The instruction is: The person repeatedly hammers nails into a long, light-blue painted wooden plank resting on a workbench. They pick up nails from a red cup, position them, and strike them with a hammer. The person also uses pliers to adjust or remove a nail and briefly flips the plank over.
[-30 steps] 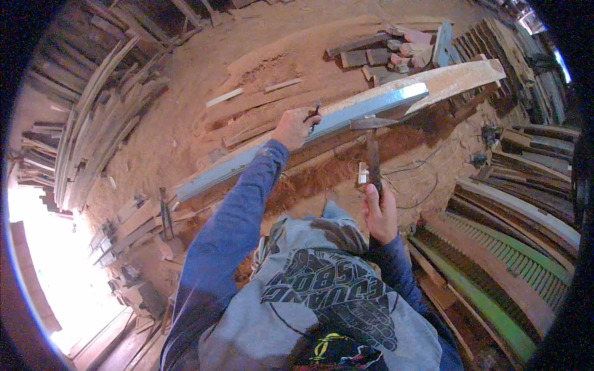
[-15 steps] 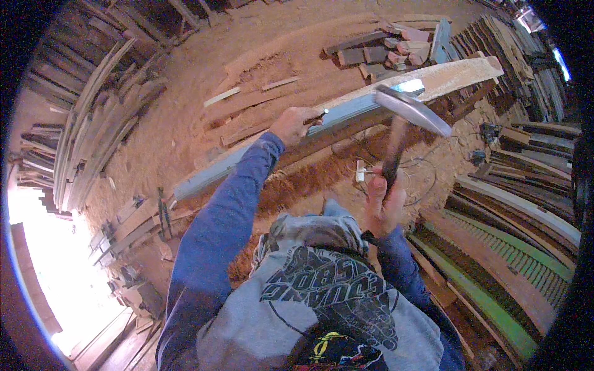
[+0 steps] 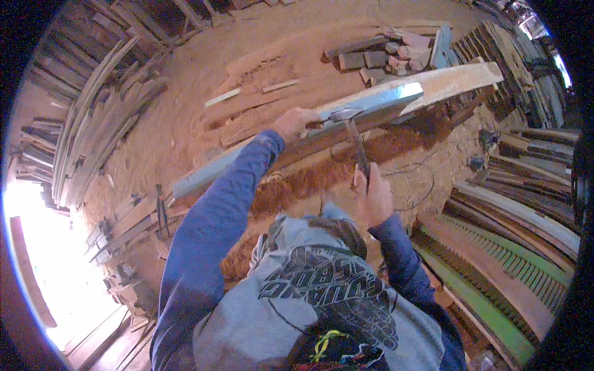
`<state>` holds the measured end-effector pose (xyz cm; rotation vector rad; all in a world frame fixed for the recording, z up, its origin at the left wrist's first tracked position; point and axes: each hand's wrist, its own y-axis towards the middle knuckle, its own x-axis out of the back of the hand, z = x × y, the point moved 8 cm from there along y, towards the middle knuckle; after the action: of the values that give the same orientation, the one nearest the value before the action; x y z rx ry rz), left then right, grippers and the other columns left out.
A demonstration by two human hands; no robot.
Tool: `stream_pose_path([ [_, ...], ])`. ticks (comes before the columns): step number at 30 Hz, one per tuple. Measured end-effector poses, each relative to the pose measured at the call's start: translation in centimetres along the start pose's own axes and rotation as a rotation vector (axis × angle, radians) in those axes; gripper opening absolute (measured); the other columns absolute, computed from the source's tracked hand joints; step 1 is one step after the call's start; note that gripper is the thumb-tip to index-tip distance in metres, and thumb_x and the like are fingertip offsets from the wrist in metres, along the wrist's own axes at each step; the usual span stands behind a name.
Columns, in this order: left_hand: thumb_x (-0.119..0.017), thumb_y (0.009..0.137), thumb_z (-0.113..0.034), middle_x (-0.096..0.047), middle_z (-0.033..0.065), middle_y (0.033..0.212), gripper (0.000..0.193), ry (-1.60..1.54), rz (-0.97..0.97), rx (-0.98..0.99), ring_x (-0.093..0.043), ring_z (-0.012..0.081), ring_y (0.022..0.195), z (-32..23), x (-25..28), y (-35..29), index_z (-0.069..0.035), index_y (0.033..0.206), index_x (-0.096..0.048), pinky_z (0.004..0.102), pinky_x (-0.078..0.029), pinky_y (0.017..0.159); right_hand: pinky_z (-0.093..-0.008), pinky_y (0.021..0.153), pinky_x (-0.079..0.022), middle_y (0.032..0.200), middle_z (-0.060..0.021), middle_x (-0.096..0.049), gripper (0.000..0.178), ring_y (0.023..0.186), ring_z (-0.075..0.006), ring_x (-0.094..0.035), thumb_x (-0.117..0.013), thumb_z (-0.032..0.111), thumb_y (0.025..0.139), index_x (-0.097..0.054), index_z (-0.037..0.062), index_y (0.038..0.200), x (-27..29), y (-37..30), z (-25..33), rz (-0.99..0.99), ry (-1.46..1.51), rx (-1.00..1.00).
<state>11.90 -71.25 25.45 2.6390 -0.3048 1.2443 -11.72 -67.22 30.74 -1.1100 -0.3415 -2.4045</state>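
Observation:
A long blue-painted beam (image 3: 383,98) slants across the view ahead of me, lower left to upper right. My left hand (image 3: 298,122) is closed at the beam's top, around a thin dark piece mostly hidden by the fingers; its kind cannot be made out. In my right hand (image 3: 373,196) is a hammer (image 3: 356,141), gripped low on its dark handle. The metal hammer head (image 3: 345,114) is down at the beam, just right of my left fingers, touching or very close to the thin piece.
A pale plank (image 3: 461,83) lies along the beam's far side. Beyond it are stacked wood blocks (image 3: 396,54) and sawdust-covered ground (image 3: 185,105). Boards stand in piles at left (image 3: 93,123) and right, with slatted green pieces (image 3: 507,247) at lower right. A cable (image 3: 421,170) loops nearby.
The hammer has swung down and left, from raised above the beam to beside my left fingers. My right hand moved slightly left with it; my left hand stayed nearly in place.

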Motion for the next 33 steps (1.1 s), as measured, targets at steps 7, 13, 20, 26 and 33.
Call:
stream_pose_path([
  [7, -0.059, 0.080, -0.004, -0.071, 0.0180, 0.100, 0.031, 0.095, 0.004, -0.024, -0.068, 0.0365, 0.095, 0.0, -0.4, 0.9, -0.004, 0.110, -0.067, 0.0450, -0.053, 0.087, -0.0313, 0.051, -0.040, 0.065, -0.0025, -0.053, 0.031, 0.058, -0.0120, -0.051, -0.054, 0.035, 0.103, -0.054, 0.0040, 0.099, 1.6, -2.2, -4.7, -0.103, 0.458, -0.131],
  [13, -0.060, 0.084, -0.012, -0.069, 0.0164, 0.092, 0.019, 0.356, 0.169, 0.335, -0.069, 0.0358, 0.092, -0.1, -4.3, 4.2, -0.008, 0.100, -0.070, 0.0474, -0.055, 0.082, -0.0287, 0.052, -0.042, 0.081, 0.0003, -0.058, 0.027, 0.060, -0.0115, -0.052, -0.052, 0.031, 0.103, -0.057, 0.0051, 0.104, 0.7, -3.8, -8.5, -0.087, 0.810, -0.392],
  [20, -0.056, 0.099, -0.023, -0.071, 0.0138, 0.087, 0.023, 0.066, -0.352, 0.508, -0.072, 0.0275, 0.079, 2.1, 0.5, -0.5, -0.004, 0.096, -0.068, 0.0370, -0.059, 0.070, -0.0231, 0.037, -0.033, 0.061, 0.0050, -0.043, 0.028, 0.044, -0.0045, -0.040, -0.057, 0.039, 0.101, -0.052, 0.0115, 0.098, -0.5, -6.0, -12.2, -0.102, 0.823, -0.500],
  [26, -0.056, 0.101, -0.013, -0.070, 0.0097, 0.093, 0.016, -0.622, -1.037, 0.748, -0.072, 0.0199, 0.084, 3.1, 1.8, -10.5, 0.003, 0.102, -0.060, 0.0321, -0.059, 0.077, -0.0265, 0.049, -0.040, 0.078, 0.0004, -0.056, 0.031, 0.058, -0.0080, -0.049, -0.058, 0.034, 0.101, -0.057, 0.0057, 0.114, -0.9, -5.0, -14.7, -0.064, 0.698, -0.618],
  [33, -0.061, 0.099, -0.010, -0.071, 0.0082, 0.094, 0.011, -0.605, -1.186, 0.632, -0.069, 0.0152, 0.089, 3.4, -0.6, -9.5, 0.000, 0.100, -0.063, 0.0319, -0.059, 0.077, -0.0238, 0.049, -0.037, 0.075, 0.0046, -0.052, 0.026, 0.057, -0.0063, -0.045, -0.059, 0.029, 0.101, -0.056, 0.0075, 0.116, -0.1, 1.1, -13.4, 0.034, 0.676, -0.566],
])
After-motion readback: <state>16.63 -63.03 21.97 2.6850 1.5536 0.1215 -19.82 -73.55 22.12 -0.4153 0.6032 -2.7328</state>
